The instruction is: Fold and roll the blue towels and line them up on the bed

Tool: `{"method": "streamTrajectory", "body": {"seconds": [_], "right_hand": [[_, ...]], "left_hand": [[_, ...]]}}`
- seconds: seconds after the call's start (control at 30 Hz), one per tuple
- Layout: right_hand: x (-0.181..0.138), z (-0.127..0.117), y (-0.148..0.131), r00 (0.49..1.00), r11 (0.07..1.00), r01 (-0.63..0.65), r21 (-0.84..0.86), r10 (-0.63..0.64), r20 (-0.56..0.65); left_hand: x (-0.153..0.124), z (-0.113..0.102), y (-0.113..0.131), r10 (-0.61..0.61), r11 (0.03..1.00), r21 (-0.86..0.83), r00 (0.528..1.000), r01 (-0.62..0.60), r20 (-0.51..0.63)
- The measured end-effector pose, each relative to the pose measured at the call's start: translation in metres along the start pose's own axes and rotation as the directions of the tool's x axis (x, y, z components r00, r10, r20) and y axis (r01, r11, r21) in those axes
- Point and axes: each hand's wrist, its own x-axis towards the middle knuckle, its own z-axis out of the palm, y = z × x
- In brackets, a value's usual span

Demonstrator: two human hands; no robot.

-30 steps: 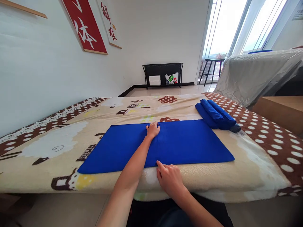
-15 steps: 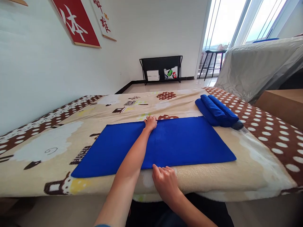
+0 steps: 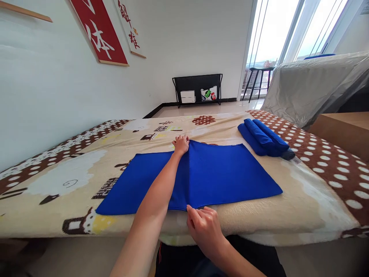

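Blue cloth (image 3: 198,175) between both hands (image 3: 181,146) (image 3: 205,226)

Blanket (image 3: 66,169) open left of blue cloth (image 3: 225,173); rolled bundle (image 3: 259,138) obstructs far-right corner.

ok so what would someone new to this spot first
The bright blue cloth spread near the front edge of the patterned blanket, pinched up in a ridge between the left hand at its far edge and the right hand at its near edge. Next, probably the red scroll on the wall, upper left.
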Motion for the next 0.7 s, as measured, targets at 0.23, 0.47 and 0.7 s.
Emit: {"method": "streamTrajectory", "body": {"seconds": [0.23,0.47,0.7], "right_hand": [[0.066,-0.073,0.026,0.996,0.962,0.024,0.273,-0.001,-0.084],[0.182,-0.132,0.090,0.921,0.874,-0.155,0.461,0.297,-0.254],[0.276,-0.158,0.123,0.812,0.706,-0.190,0.683,0.504,-0.295]], "left_hand": [[0.015,-0.070,-0.003,-0.149,0.908,-0.404,0.987,0.110,-0.067],[0.010,-0.174,0.005,-0.206,0.661,-0.744,0.977,0.101,-0.051],[-0.014,-0.265,0.045,-0.096,0.428,-0.904,0.995,0.004,-0.041]]}}
